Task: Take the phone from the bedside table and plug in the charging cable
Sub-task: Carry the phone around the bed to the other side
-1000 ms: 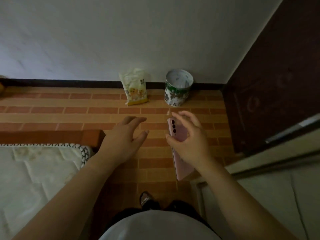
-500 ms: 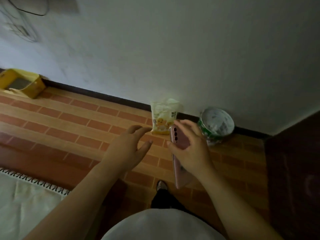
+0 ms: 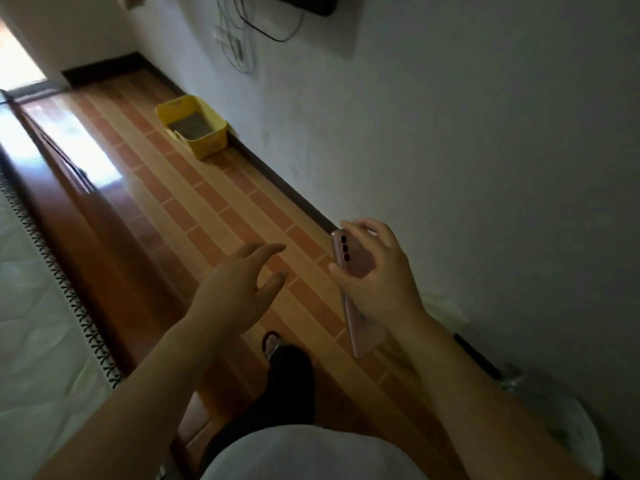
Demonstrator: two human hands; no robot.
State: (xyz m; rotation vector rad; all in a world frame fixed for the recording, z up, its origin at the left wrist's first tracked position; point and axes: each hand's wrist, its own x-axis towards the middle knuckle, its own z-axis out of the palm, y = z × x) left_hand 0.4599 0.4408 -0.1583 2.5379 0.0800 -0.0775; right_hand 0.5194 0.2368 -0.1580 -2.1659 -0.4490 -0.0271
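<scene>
A pink phone (image 3: 362,323) with three dark camera lenses stands on end in the air above the tiled floor, back facing me. My right hand (image 3: 377,275) is shut on its upper half. To its left my left hand (image 3: 239,285) hovers with fingers spread and nothing in it. White cables (image 3: 239,46) hang from a wall socket far ahead at the top, beneath a dark wall-mounted object.
A yellow bin (image 3: 199,128) sits on the floor against the white wall. The bed's mattress (image 3: 31,306) with its stitched edge runs along the left. A round tin (image 3: 561,431) stands by the wall at lower right. My foot (image 3: 273,344) is on the brick-pattern floor.
The view has swung left along the wall: the tin and snack bag slid away to the right, the yellow bin and hanging cables came into sight. Both hands keep their pose.
</scene>
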